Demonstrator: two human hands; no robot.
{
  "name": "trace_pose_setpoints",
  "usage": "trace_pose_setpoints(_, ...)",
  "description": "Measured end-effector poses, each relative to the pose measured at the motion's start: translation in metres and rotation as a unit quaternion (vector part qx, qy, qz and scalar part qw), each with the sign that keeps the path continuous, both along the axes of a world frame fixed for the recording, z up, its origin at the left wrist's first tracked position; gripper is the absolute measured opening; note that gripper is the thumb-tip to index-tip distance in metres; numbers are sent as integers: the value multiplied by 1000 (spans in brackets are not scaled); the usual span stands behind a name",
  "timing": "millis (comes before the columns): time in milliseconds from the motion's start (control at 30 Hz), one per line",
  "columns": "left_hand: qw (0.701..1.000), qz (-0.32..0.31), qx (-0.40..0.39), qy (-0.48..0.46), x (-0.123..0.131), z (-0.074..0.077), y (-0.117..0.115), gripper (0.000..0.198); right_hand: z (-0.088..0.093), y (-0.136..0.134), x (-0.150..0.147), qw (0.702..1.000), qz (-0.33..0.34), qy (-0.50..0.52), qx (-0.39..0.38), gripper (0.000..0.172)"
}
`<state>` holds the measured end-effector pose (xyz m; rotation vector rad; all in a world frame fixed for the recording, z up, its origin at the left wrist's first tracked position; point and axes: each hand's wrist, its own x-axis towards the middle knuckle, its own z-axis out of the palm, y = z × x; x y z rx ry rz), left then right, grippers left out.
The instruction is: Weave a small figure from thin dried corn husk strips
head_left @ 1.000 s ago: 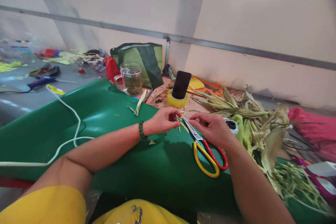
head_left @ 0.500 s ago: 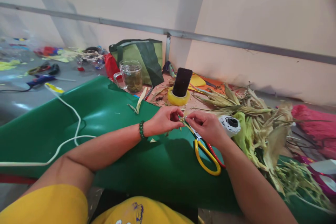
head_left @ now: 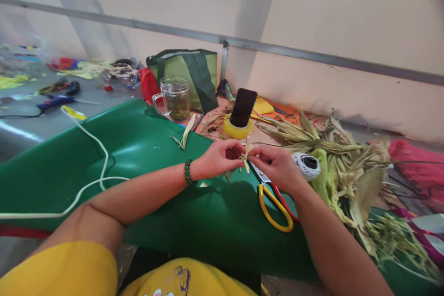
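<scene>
A small pale husk piece [head_left: 244,158] is pinched between the fingertips of my left hand [head_left: 222,157], which has a green bead bracelet on its wrist. My right hand [head_left: 274,163] has its thumb and fingers closed at the right side of the same piece. Scissors [head_left: 275,208] with one yellow and one red handle lie on the green mat [head_left: 208,222], partly under my right hand. Just right of that hand is a white thread roll [head_left: 306,165]. A pale husk strip [head_left: 187,133] rests beyond my left hand.
A phone [head_left: 243,107] stands in a yellow tape roll [head_left: 237,128]. A glass mug [head_left: 175,99] sits before a green bag [head_left: 204,78]. Dried husks [head_left: 360,171] are heaped on the right. A white cable [head_left: 83,189] crosses the mat at left.
My fingertips have shifted slightly, and more of the pale husk piece shows between them. The whole view has moved a little.
</scene>
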<state>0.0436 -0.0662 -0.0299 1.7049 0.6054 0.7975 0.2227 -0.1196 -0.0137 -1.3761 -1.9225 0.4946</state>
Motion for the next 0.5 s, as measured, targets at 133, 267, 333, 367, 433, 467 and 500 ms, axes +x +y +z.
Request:
trace_pose_setpoints(133, 999, 33, 35, 15, 1, -1, -2, 18, 1, 3, -1, 997, 8, 38, -65, 29)
trace_pose_setpoints(267, 996, 51, 68, 15, 2, -3, -3, 16, -3, 6, -1, 985, 16, 83, -147, 35)
trace_pose_setpoints(333, 998, 27, 48, 6, 2, -4, -2, 18, -4, 7, 0, 980, 17, 97, -171, 35)
trace_pose_setpoints(367, 999, 19, 35, 1, 2, -4, -2, 21, -5, 7, 0, 980, 16, 98, -170, 34)
trace_pose_setpoints(433, 999, 19, 27, 2, 1, -3, -1, 24, -5, 7, -1, 984, 12, 94, -151, 32)
trace_pose_setpoints(467, 999, 23, 35, 9, 1, -2, 0, 24, -6, 7, -1, 987, 8, 89, -137, 31)
trace_pose_setpoints(500, 998, 29, 51, 21, 1, -2, 0, 23, -6, 7, -2, 989, 4, 83, -124, 30)
